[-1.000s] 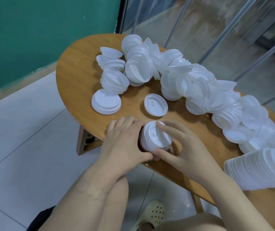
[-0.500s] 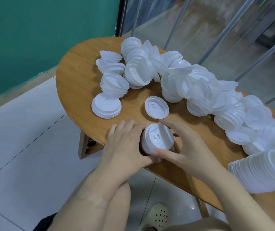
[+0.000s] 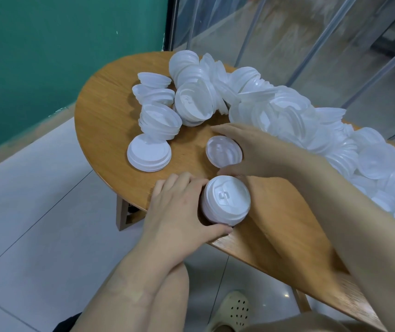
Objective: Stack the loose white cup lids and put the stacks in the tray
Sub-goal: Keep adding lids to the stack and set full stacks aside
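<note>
Two hands work at the near edge of the wooden table (image 3: 110,121). The left hand (image 3: 182,212) curls its fingers and thumb round a short stack of white lids (image 3: 225,200) lying on its side. Just beyond it, the right hand (image 3: 258,152) cups a single loose lid (image 3: 224,155) between thumb and fingers. Farther out sit a flat lid stack (image 3: 148,156) and a long heap of loose lids (image 3: 311,130).

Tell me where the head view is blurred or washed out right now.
Head view: the right hand and forearm are motion-smeared over the single lid; the lid pile is overexposed, edges merging; the held stack in the left hand is sharp.
</note>
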{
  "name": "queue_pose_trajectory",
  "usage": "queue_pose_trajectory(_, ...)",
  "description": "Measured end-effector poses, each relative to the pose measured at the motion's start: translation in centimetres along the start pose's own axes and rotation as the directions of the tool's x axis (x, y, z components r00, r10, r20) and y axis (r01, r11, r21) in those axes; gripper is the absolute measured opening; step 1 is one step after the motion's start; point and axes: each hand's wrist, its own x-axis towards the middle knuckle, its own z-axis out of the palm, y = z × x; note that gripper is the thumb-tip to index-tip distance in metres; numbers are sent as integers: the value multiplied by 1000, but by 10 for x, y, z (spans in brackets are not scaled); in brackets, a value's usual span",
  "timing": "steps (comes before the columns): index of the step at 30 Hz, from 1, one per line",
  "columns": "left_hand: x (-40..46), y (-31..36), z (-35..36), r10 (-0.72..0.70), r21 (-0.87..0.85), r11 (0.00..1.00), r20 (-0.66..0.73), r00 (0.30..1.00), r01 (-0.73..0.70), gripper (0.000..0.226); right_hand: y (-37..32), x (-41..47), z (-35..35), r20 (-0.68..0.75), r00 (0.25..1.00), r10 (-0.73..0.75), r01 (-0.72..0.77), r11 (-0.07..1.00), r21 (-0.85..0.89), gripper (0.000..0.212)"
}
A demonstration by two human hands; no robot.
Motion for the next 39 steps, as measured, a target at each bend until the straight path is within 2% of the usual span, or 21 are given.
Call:
queue_pose_trajectory(2, 0, 0, 0, 1, -2, 1000, -1, 1000, -1, 81, -3, 9, -1, 67, 998, 17, -13, 999, -52, 103)
queue_pose_trajectory(8, 0, -1, 0, 5, -12, 1000, 9, 1000, -4, 80, -11, 21, 1, 81, 994, 68, -67, 998, -13, 94)
queue_pose_trajectory(12, 1, -1, 0, 3, -5, 1000, 13, 1000, -3, 83, -10, 17, 3, 44, 992, 119, -117, 992, -41, 95)
queue_pose_trajectory(14, 0, -1, 0, 4, -7, 1000, 14, 1000, -3, 83, -10, 13, 5, -29, 987, 161, -161, 987, -16, 92)
queue_pose_trajectory(15, 0, 0, 0, 6, -9, 1000, 14, 1000, -5, 83, -12, 9, 6, -81, 980, 185, -181, 982, 45, 90)
queue_pose_trajectory(17, 0, 0, -1, 9, -8, 1000, 12, 1000, -9, 81, -14, -3, 7, -180, 953, 245, -191, 943, 271, 88)
queue_pose_trajectory(21, 1, 2, -2, 9, 12, 1000, 4, 1000, -9, 73, -27, -40, 19, -285, 897, 337, -61, 734, 676, 86)
queue_pose_trajectory(24, 0, 1, -1, 8, 11, 1000, 3, 1000, -8, 84, -41, -68, 38, -346, 860, 376, 70, 584, 809, 74)
queue_pose_trajectory(26, 0, 2, 0, 2, 16, 1000, 5, 1000, -2, 86, -45, -79, 49, -375, 846, 379, 121, 549, 827, 67)
queue_pose_trajectory(28, 0, 3, -2, -2, 27, 1000, 19, 1000, 2, 87, -43, -85, 58, -397, 841, 366, 149, 550, 822, 69)
queue_pose_trajectory(32, 0, 2, -3, -2, 24, 1000, 35, 999, 1, 84, -35, -96, 70, -410, 852, 326, 100, 667, 738, 76)
queue_pose_trajectory(39, 1, 2, -1, -2, 35, 999, 29, 1000, 1, 82, -34, -106, 81, -373, 890, 261, 39, 773, 633, 77)
